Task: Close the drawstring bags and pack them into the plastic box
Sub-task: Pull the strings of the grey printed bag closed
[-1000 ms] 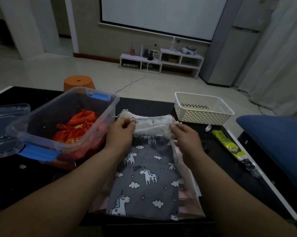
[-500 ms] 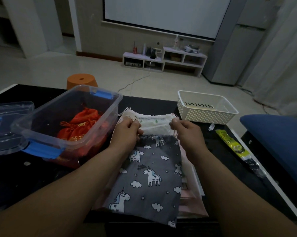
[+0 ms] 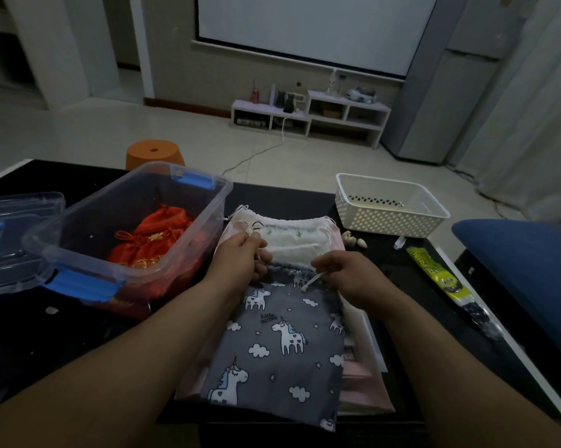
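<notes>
We are closing the grey bag (image 3: pixel 279 334): our left hand (image 3: pixel 240 255) and right hand (image 3: pixel 348 274) clamp their fingers on its cords (image 3: pixel 311 281); next we should pull outward.

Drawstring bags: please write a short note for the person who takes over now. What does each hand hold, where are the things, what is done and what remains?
Left hand pinches the grey unicorn bag at its top left corner. Right hand pinches its white drawstring on the right.
The bag lies on a pile of white and pink bags on the black table, beside the plastic box.
Done: red bags lie in the box, tops gathered.
Left: pull this bag shut, pack it, then the pile. The lid lies off at the left.
</notes>
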Tool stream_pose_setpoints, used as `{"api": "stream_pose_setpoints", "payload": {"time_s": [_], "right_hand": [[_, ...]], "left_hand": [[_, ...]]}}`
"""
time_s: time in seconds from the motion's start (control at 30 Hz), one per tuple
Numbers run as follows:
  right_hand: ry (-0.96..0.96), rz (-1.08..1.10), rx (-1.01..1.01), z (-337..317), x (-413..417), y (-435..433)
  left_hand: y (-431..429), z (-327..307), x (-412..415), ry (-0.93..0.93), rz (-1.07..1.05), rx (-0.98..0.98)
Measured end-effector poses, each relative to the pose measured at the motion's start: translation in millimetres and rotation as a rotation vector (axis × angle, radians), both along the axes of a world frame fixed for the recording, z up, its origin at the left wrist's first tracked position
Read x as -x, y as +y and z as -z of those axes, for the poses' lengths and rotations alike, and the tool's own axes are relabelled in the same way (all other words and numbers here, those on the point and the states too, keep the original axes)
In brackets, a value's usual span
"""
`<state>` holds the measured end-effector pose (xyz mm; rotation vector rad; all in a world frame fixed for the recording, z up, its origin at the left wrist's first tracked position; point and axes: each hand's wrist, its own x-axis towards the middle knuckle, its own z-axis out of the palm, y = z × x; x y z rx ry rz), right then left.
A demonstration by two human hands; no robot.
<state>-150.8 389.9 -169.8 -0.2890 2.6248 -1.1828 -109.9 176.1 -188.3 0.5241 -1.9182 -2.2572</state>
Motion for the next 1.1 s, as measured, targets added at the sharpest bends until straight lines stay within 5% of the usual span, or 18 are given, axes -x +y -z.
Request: {"api": "stream_pose_setpoints", "payload": {"time_s": [0.23, 0.33, 0.5, 0.63, 0.8, 1.1], "right_hand": [[0.342, -0.073, -0.394, 20, -1, -4], [0.282, 0.072, -0.094, 14, -2, -14], [-0.225, 0.384, 0.686, -10, 3, -16], [-0.504, 0.427, 1.152, -10, 12, -7], [-0.569, 0.446, 1.304, -12, 13, 6], [-0.46, 0.667, 1.258, -16, 21, 39]], "left_hand": [[0, 2, -1, -0.028, 0.015, -0.021], [-3, 1, -3, -0.033, -0.009, -0.075], [-14, -12, -5, -0.056, -0.088, -0.241], [-24, -16, -9, -0.085, -0.043, -0.32], [-39, -19, -10, -0.057, -0.002, -0.457], [-43, -15, -10, -0.06, -0.109, -0.563]]}}
